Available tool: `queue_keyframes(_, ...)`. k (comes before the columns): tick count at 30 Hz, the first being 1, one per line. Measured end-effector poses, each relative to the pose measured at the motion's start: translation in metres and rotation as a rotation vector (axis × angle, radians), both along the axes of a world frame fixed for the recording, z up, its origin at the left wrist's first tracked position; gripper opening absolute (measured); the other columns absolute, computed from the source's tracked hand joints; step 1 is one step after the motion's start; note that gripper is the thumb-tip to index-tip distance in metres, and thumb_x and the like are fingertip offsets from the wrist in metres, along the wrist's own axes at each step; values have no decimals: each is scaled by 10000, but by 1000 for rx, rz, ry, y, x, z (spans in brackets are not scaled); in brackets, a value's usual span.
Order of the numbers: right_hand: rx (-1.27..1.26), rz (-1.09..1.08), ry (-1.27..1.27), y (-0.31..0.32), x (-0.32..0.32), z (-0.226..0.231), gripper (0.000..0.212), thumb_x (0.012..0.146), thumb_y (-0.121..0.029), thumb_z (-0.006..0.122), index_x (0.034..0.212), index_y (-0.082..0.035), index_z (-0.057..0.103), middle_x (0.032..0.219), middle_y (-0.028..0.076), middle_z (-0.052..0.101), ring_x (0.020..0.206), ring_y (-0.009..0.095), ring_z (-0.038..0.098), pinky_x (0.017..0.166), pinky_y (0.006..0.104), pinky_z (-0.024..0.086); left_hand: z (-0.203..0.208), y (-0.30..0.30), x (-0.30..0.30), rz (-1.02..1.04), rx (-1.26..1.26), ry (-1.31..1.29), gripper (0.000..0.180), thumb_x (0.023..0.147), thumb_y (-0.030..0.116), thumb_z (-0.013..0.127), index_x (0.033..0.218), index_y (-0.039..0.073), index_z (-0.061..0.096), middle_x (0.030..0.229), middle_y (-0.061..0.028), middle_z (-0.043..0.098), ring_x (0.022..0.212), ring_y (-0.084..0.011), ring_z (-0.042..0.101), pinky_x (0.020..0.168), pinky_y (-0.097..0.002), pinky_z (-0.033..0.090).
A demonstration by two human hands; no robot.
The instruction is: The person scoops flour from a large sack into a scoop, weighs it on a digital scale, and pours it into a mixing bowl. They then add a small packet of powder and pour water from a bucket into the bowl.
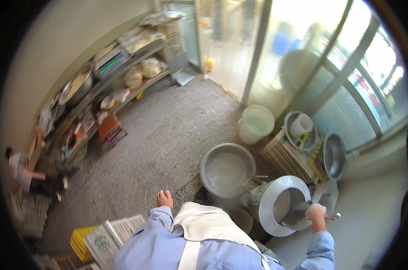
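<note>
- At far left, beyond the floor, another person (20, 173).
- At lower left, a yellow crate (79, 243) beside printed sacks (102, 242).
- Past these, along the wall, a loaded shelf (127, 67).
- Near the apron (201, 222), a bare left hand (164, 199), fingers loosely parted around nothing.
- Ahead, a round grey basin (227, 168), with a pale bucket (256, 128) beyond.
- Next, a wide-rimmed metal drum (268, 211), dark blurred piece (296, 215) at its mouth.
- Rightmost, at the drum's right rim, a right hand (316, 211), fingers curled around a round-ended handle (334, 217).
</note>
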State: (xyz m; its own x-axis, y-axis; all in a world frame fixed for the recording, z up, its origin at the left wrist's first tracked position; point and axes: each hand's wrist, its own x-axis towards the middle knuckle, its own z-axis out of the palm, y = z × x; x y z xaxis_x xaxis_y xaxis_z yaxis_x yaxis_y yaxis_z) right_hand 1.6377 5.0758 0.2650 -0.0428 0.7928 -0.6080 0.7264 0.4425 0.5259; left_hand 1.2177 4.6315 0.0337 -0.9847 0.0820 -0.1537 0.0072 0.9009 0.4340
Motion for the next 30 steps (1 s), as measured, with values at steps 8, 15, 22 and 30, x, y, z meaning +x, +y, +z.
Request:
queue_keyframes(8,304,-94,277,9,-76,141,267,708,-202,478,804,-25,654,874,155,637,837,281,615,757,377,475,10,-54,3,222,-21,105,478,837,344,462,1081,-65,507,1107,-247,505,1095,-369,413,957,-435,306)
queue_keyframes(15,141,-7,914,-20,-246,166,251,726,-156,423,596,36,516,510,125,513,405,219,533,410,353,425,-13,-123,-32,488,70,93,475,836,357,478,1064,-58,509,1120,-234,489,1095,-363,406,940,-441,326)
queue_keyframes(22,-513,-197,1289,-127,-461,67,276,765,-194,398,541,-48,465,421,47,426,311,147,405,303,292,300,-7,-256,-95,880,52,54,511,857,383,451,1108,-61,489,1129,-249,479,1061,-395,422,913,-454,344)
queue_keyframes(30,-806,62,1057,-221,-679,18,310,766,-212,391,585,3,521,442,94,490,317,179,443,319,308,341,42,-307,-149,1160,206,-31,573,911,411,333,1262,-42,338,1282,-240,334,1218,-376,274,974,-465,306)
